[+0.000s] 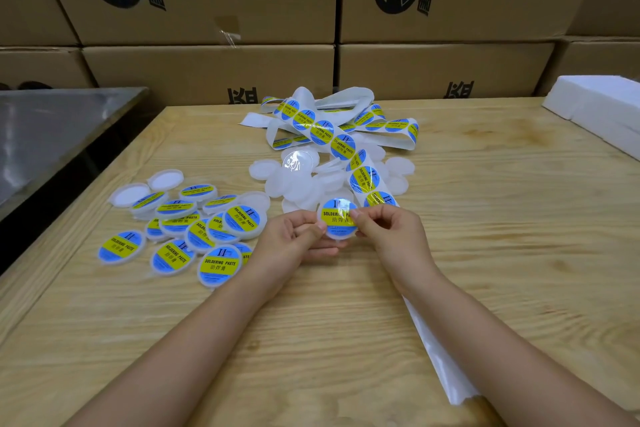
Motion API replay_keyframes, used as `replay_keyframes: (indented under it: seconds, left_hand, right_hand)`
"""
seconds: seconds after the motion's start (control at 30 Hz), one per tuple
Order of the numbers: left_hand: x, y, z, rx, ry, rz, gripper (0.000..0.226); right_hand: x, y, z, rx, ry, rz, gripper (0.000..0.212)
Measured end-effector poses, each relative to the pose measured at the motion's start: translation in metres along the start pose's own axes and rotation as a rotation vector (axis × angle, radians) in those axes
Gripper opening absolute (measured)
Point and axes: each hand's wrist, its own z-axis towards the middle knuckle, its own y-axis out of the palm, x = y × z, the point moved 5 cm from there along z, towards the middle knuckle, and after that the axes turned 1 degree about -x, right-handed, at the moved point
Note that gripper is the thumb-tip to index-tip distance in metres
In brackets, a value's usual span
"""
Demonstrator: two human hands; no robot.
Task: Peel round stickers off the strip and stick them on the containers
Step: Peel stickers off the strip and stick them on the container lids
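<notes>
Two bare arms (194, 340) reach in from the near edge over the wooden worktop (502, 218). The left hand (294, 234) has its grip closed on a small white container (337, 236) and holds it up, just above the worktop. A blue and yellow round sticker (337, 218) lies on top of it. The right hand (388, 229) has its grip closed too, and its fingertips pinch the right edge of that sticker. The strip (363, 180) comes from a tangled heap at the back, runs down to the right hand, and its bare white end (440, 360) goes under the right arm. To the left lies a pile of labelled containers (194, 229). Behind the hands lies a pile of plain containers (301, 180). Brown boxes (207, 10) stand at the back. A white foam block (602, 107) sits far right.
</notes>
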Motion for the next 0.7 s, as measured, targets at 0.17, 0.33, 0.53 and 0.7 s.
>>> replay_keyframes:
  seconds: [0.17, 0.33, 0.53, 0.7]
  left_hand:
    - [-0.001, 0.000, 0.001, 0.027, -0.006, 0.012, 0.011]
    - [-0.001, 0.000, 0.000, 0.043, 0.007, 0.007, 0.008]
    - [0.000, 0.002, -0.001, 0.047, 0.032, 0.009, 0.010]
    - [0.000, 0.003, -0.002, 0.039, 0.019, -0.057, 0.014]
  right_hand:
    - [-0.002, 0.000, -0.001, 0.039, -0.062, -0.135, 0.019]
    - [-0.007, 0.002, -0.005, 0.113, -0.179, -0.298, 0.018]
    - [-0.014, 0.002, -0.008, 0.165, -0.350, -0.482, 0.020]
    - [-0.024, 0.002, -0.011, 0.234, -0.534, -0.590, 0.022]
